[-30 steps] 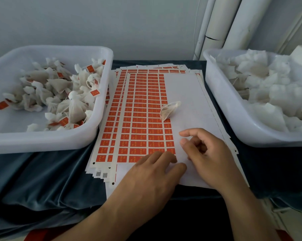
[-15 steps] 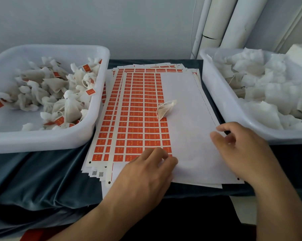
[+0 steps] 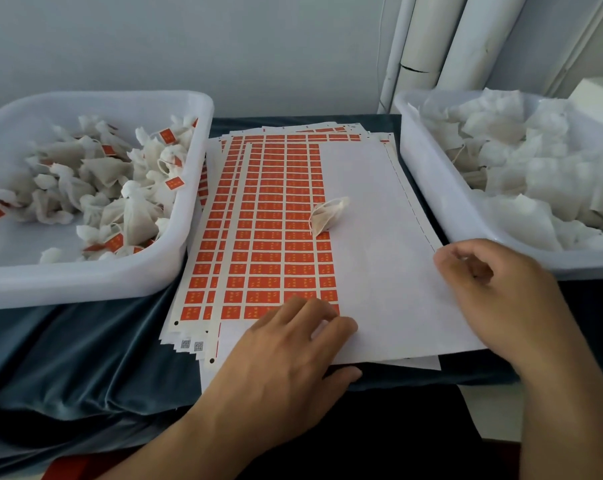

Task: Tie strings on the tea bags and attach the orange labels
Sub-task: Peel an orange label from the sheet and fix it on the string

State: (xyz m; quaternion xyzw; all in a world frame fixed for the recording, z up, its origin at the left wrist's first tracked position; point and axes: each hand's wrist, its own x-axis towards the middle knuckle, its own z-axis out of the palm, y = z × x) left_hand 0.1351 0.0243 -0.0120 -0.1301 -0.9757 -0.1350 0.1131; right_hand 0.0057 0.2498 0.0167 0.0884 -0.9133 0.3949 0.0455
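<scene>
Left hand (image 3: 286, 362): lies flat with fingers straight on the near edge of the label sheet (image 3: 269, 216), apparently pinning the stack so a label can be peeled.
Right hand (image 3: 501, 296): fingers loosely curled over the sheet's right edge, beside the right bin (image 3: 428, 188); whether they pinch anything, I cannot tell (fingertips hidden in the curl).
Tea bag (image 3: 326, 214): a single one lies on the sheet at the border of the orange labels and the stripped white area, well apart from both hands; probably the piece in work.
Left bin (image 3: 192, 216): holds bags with orange labels attached, likely the finished lot.
Right bin: heaped with plain white bags, likely the supply.
Cloth (image 3: 68, 362): dark blue, under everything.
</scene>
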